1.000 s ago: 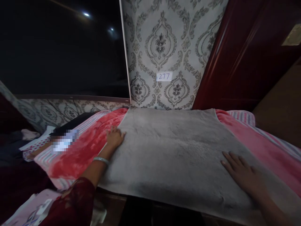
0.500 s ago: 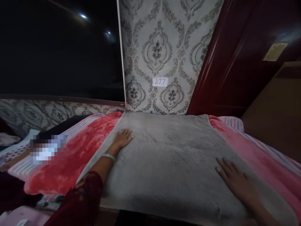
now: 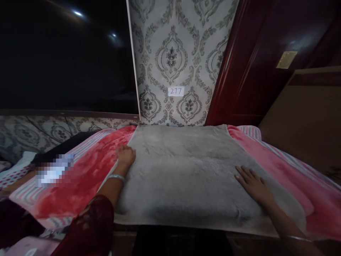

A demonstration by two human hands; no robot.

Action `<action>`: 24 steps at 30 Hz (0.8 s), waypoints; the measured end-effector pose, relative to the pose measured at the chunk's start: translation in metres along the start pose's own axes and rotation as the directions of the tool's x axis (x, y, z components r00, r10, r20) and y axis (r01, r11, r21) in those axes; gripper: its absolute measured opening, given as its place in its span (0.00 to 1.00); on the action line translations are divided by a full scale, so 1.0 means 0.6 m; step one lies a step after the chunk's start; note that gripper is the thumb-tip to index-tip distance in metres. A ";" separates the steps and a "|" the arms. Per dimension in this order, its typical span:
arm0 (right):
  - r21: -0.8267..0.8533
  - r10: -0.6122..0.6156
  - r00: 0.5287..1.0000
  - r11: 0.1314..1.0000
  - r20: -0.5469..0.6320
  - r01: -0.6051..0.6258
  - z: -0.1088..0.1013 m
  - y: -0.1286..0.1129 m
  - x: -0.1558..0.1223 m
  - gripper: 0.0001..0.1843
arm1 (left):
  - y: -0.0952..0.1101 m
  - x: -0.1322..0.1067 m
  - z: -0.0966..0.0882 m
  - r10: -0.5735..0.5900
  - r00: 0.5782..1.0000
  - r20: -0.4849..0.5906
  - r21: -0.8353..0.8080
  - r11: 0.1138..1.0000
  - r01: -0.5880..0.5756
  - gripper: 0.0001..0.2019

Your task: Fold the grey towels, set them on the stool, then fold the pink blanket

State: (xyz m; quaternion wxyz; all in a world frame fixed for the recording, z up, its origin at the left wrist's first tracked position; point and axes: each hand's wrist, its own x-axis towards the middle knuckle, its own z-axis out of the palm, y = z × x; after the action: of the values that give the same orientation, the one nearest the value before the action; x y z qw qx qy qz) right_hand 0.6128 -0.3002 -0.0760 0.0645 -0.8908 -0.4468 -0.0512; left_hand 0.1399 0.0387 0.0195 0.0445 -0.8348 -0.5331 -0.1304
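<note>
We have a grey towel spread flat over a red blanket, its far edge reaching the patterned wall and its near edge hanging just over the front of what carries it. Our left hand rests on the towel's left edge near the far corner, fingers loosely curled, gripping nothing that we can make out. Our right hand lies palm down with fingers spread on the towel near its right edge. A label reading 277 sits on the wall.
</note>
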 end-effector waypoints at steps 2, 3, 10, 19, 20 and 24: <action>-0.012 0.004 1.000 1.000 0.010 -0.004 -0.003 -0.002 0.000 0.38 | 0.030 0.003 0.006 0.052 0.999 0.014 -0.010 0.999 -0.052 0.23; -0.017 0.003 1.000 1.000 0.006 -0.003 -0.004 -0.003 0.000 0.38 | 0.050 0.004 0.010 0.115 0.992 0.045 -0.024 0.993 -0.114 0.24; -0.022 -0.001 1.000 1.000 0.012 0.001 -0.011 -0.011 -0.003 0.37 | 0.194 -0.003 0.046 0.443 0.872 0.207 -0.154 0.895 -0.418 0.31; -0.034 -0.005 1.000 0.999 -0.021 0.004 0.000 -0.005 0.000 0.35 | 0.204 -0.014 0.076 0.362 0.920 0.151 -0.098 0.932 -0.350 0.31; -0.034 -0.005 1.000 0.999 -0.009 0.004 0.001 -0.004 0.001 0.36 | 0.191 -0.013 0.073 0.330 0.933 0.147 -0.080 0.944 -0.321 0.31; -0.032 -0.009 1.000 0.999 -0.013 0.009 0.004 -0.002 0.003 0.37 | 0.108 -0.012 0.056 0.154 0.980 0.123 0.009 0.988 -0.156 0.31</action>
State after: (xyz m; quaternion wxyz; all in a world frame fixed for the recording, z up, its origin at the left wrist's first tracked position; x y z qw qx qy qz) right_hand 0.6129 -0.2977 -0.0780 0.0531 -0.8894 -0.4494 -0.0644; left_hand 0.2013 0.0118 -0.0105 0.0296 -0.8797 -0.4694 -0.0705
